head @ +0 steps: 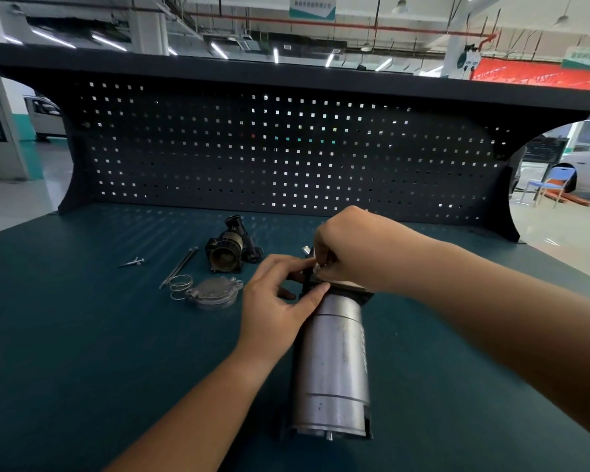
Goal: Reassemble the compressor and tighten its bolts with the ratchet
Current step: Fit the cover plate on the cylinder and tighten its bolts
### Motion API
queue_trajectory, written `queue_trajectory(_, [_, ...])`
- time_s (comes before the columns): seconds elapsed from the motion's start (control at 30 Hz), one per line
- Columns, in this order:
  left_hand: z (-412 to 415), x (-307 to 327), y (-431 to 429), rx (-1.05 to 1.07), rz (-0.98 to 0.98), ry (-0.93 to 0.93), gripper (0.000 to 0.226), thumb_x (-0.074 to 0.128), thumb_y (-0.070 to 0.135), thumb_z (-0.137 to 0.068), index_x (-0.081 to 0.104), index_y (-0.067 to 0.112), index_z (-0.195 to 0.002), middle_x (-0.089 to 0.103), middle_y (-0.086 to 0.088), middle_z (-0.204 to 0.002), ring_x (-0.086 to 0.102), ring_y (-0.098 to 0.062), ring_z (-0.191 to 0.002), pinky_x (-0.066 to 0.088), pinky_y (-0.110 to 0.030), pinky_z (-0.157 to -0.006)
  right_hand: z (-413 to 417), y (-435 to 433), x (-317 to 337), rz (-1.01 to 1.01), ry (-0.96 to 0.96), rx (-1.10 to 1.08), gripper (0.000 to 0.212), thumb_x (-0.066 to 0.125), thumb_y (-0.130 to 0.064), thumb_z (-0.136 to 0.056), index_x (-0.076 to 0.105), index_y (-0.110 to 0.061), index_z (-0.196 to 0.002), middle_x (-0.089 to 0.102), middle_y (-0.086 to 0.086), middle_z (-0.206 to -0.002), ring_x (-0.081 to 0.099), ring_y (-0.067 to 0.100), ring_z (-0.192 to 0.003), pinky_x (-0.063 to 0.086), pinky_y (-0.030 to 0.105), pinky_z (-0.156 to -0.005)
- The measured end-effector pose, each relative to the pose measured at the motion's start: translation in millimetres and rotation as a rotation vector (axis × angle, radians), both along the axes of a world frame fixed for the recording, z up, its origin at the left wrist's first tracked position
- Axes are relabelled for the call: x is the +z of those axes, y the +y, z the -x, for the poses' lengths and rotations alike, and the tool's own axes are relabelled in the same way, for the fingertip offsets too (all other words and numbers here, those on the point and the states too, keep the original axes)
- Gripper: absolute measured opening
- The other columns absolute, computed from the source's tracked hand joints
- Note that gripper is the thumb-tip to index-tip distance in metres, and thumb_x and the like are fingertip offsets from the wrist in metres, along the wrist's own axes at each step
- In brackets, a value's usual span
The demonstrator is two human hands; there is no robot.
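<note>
A silver cylindrical compressor body (332,362) lies lengthwise on the green bench top, its far end capped by a dark block. My left hand (280,301) holds that dark end, thumb and fingertips curled against it. My right hand (348,253) reaches in from the right and pinches a small shiny part at the top of the same end; the part is mostly hidden by my fingers. To the left lie a black housing piece (230,247), a round grey cover plate (215,292), a wire spring (180,286), long bolts (181,265) and short bolts (132,263).
A dark pegboard back panel (286,148) closes off the far side of the bench (82,335). A shelf runs above it. Beyond the bench on the right stand a blue chair (549,185) and a white car.
</note>
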State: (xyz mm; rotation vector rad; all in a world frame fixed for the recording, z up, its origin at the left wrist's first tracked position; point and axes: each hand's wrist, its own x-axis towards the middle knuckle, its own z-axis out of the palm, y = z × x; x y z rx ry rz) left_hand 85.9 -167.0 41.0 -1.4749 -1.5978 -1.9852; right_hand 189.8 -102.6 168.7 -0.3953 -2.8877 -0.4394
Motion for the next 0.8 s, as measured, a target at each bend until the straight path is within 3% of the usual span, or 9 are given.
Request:
queue_trajectory(0.07, [-0.1, 1.1, -0.4, 0.001, 0.003, -0.001, 0.031, 0.074, 0.021, -0.069, 0.063, 0.035, -0.095, 0.060, 0.007, -0.096, 0.062, -0.006, -0.082, 0.052, -0.029, -0.059, -0.9, 2.8, -1.0, 0.014, 0.019, 0.049, 0.023, 0.060, -0.031, -0.087, 0.069, -0.012, -0.096, 0.067, 0.003, -0.093, 0.055, 0.018, -0.083, 0.041, 0.024, -0.064])
queue_trajectory(0.2, [-0.6, 2.2, -1.2, -0.006, 0.012, -0.014, 0.031, 0.074, 0.022, -0.069, 0.063, 0.035, -0.094, 0.059, 0.008, -0.095, 0.061, -0.006, -0.081, 0.052, -0.034, -0.059, -3.6, 7.2, -1.5, 0.031, 0.045, 0.112, 0.020, 0.062, -0.030, -0.087, 0.069, -0.017, -0.099, 0.068, -0.003, -0.093, 0.047, 0.009, -0.079, 0.032, 0.016, -0.063])
queue_trajectory(0.3, [-1.1, 2.0, -1.1, -0.005, 0.013, -0.017, 0.031, 0.074, 0.022, -0.069, 0.063, 0.036, -0.094, 0.059, 0.010, -0.095, 0.062, -0.006, -0.080, 0.052, -0.033, -0.058, -2.8, 7.2, -0.4, 0.018, 0.027, 0.075, 0.023, 0.061, -0.033, -0.086, 0.070, -0.013, -0.094, 0.067, 0.001, -0.090, 0.053, 0.013, -0.081, 0.043, 0.024, -0.065])
queue_trajectory(0.4, [-0.6, 1.5, -0.9, -0.005, 0.013, -0.012, 0.031, 0.074, 0.022, -0.069, 0.062, 0.037, -0.094, 0.058, 0.011, -0.095, 0.061, -0.004, -0.080, 0.050, -0.025, -0.056, 0.7, 7.6, -1.3, -0.008, -0.018, 0.005, 0.035, 0.057, -0.041, -0.089, 0.060, -0.006, -0.084, 0.059, 0.005, -0.080, 0.053, 0.021, -0.078, 0.039, 0.029, -0.057])
queue_trajectory(0.5, [0.0, 1.1, -1.1, -0.001, 0.021, -0.007, 0.028, 0.074, 0.022, -0.069, 0.063, 0.035, -0.091, 0.058, 0.011, -0.094, 0.060, -0.003, -0.080, 0.044, -0.016, -0.054, 1.5, 6.2, -5.4, -0.047, -0.012, -0.055, 0.043, 0.047, -0.050, -0.093, 0.044, -0.012, -0.074, 0.039, -0.002, -0.066, 0.046, 0.021, -0.068, 0.028, 0.028, -0.047])
queue_trajectory(0.6, [0.3, 1.4, -1.5, -0.011, 0.026, -0.015, 0.023, 0.075, 0.022, -0.069, 0.064, 0.030, -0.089, 0.058, 0.010, -0.093, 0.061, -0.004, -0.079, 0.041, -0.014, -0.052, -5.1, 10.9, -3.5, -0.058, 0.017, -0.080, 0.052, 0.038, -0.062, -0.090, 0.047, -0.016, -0.069, 0.045, -0.004, -0.066, 0.044, 0.014, -0.057, 0.028, 0.026, -0.045])
queue_trajectory(0.67, [0.2, 1.8, -1.8, -0.024, 0.022, -0.014, 0.030, 0.078, 0.018, -0.071, 0.064, 0.034, -0.092, 0.059, 0.009, -0.094, 0.061, -0.004, -0.078, 0.039, -0.013, -0.052, -11.5, 14.1, 0.4, -0.061, 0.000, -0.051, 0.048, 0.040, -0.067, -0.084, 0.054, -0.022, -0.087, 0.055, -0.005, -0.079, 0.054, 0.017, -0.070, 0.037, 0.028, -0.055])
queue_trajectory(0.8, [0.8, 2.1, -1.9, -0.026, 0.038, -0.014, 0.036, 0.080, 0.009, -0.071, 0.065, 0.032, -0.094, 0.060, 0.006, -0.096, 0.060, -0.004, -0.078, 0.037, -0.010, -0.053, -14.1, 13.0, -0.9, -0.198, -0.133, 0.072, 0.038, 0.036, -0.054, -0.092, 0.046, -0.026, -0.116, 0.055, -0.006, -0.106, 0.057, 0.020, -0.094, 0.044, 0.031, -0.068])
